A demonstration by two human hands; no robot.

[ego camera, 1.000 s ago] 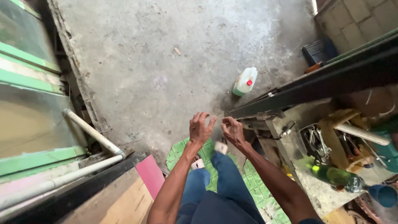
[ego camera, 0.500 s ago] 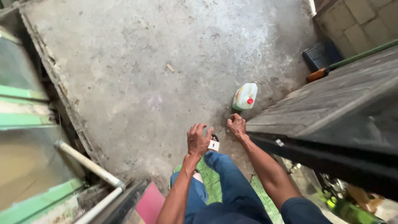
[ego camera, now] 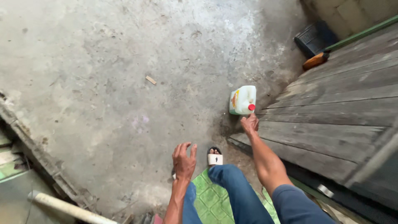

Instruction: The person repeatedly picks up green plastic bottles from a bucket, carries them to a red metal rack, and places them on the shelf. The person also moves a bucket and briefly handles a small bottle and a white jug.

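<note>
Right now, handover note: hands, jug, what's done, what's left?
Left hand: open, fingers spread, empty, hanging over the concrete floor above the left knee.
Right hand: empty, just short of the white plastic jug, nearest its red cap; not touching as far as the view shows.
Jug: standing on the floor beside the edge of the wooden plank platform.
Person stands with one sandalled foot forward, off the green mat.
Done: hand brought up to the jug.
Left: jug not yet gripped or lifted.
</note>
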